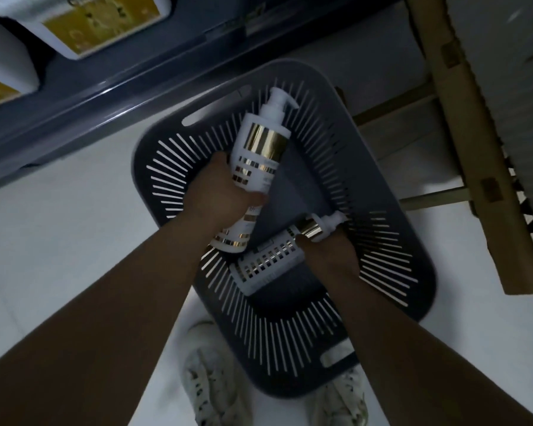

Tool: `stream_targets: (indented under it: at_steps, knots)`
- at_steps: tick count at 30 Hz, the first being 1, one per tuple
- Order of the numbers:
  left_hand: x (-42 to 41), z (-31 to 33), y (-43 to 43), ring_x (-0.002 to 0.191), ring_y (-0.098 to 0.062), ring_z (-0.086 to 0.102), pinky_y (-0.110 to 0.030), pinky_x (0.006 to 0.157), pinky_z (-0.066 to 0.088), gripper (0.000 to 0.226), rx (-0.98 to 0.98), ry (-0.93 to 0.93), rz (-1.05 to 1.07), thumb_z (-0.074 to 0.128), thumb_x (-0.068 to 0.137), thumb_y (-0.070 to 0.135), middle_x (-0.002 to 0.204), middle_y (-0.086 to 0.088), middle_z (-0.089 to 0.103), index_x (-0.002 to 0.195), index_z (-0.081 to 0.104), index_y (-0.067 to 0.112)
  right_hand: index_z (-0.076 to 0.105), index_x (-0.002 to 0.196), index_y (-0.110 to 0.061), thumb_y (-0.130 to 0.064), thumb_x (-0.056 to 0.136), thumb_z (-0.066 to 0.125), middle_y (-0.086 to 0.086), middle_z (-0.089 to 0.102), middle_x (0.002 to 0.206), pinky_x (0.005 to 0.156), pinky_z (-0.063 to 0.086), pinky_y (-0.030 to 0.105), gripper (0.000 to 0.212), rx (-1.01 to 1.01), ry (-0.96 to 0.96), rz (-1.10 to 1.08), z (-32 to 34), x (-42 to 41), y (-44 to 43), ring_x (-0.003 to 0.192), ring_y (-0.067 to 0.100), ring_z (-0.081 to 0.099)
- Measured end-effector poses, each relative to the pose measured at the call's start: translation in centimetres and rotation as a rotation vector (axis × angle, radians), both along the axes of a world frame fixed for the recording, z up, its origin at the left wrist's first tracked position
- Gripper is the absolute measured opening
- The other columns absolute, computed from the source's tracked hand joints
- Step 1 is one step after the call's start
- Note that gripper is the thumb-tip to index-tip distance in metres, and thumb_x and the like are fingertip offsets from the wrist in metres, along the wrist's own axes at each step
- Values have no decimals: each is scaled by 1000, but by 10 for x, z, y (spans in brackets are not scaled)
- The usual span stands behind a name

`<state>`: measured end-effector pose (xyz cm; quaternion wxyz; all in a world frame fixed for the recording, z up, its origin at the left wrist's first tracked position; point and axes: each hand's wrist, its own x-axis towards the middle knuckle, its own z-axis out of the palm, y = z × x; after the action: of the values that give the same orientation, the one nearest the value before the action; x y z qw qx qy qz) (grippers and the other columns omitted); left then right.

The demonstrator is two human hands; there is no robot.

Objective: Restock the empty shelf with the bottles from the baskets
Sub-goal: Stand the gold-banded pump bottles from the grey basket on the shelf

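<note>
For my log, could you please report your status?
Left hand grips one bottle, right hand a second bottle, both over grey basket. Nothing in the way.

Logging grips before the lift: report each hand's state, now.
Left hand: grips the upper pump bottle.
Right hand: grips the grid-patterned pump bottle near its neck.

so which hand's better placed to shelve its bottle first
Probably left: the left hand grips the top bottle on the side of the shelf; the right hand grips the bottom bottle, farther away.
</note>
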<state>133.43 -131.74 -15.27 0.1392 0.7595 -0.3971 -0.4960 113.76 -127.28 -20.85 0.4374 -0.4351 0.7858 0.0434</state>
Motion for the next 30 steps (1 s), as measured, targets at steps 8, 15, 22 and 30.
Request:
stream_targets:
  at_steps: [8, 15, 22, 30]
  knots:
    - [10, 37, 12, 98, -7, 63, -32, 85, 52, 69, -118, 59, 67, 85, 68, 28, 114, 8, 63, 126, 48, 22, 59, 125, -20, -54, 85, 54, 7, 59, 128, 91, 45, 30, 52, 72, -33, -79, -32, 14, -18, 108, 25, 59]
    - [14, 77, 7, 84, 9, 60, -15, 72, 50, 62, -145, 120, 123, 86, 68, 24, 98, 18, 62, 117, 49, 25, 54, 84, -32, -57, 64, 72, -7, 63, 97, 81, 54, 34, 37, -152, -28, -159, 17, 17, -10, 84, 19, 63]
    - [29, 186, 10, 88, 1, 62, -24, 75, 51, 70, -156, 92, 228, 89, 62, 22, 101, 15, 63, 118, 47, 25, 35, 136, -9, -29, 79, 76, 14, 50, 130, 92, 45, 32, 73, -346, -240, 78, 142, 28, -28, 114, 28, 55]
    - [43, 381, -6, 89, -10, 65, -44, 87, 54, 78, -269, -33, 253, 88, 58, 22, 98, 15, 66, 117, 41, 42, 32, 138, -12, -24, 84, 74, 3, 46, 129, 88, 40, 24, 70, -512, -383, 349, 354, 51, -79, 119, 17, 49]
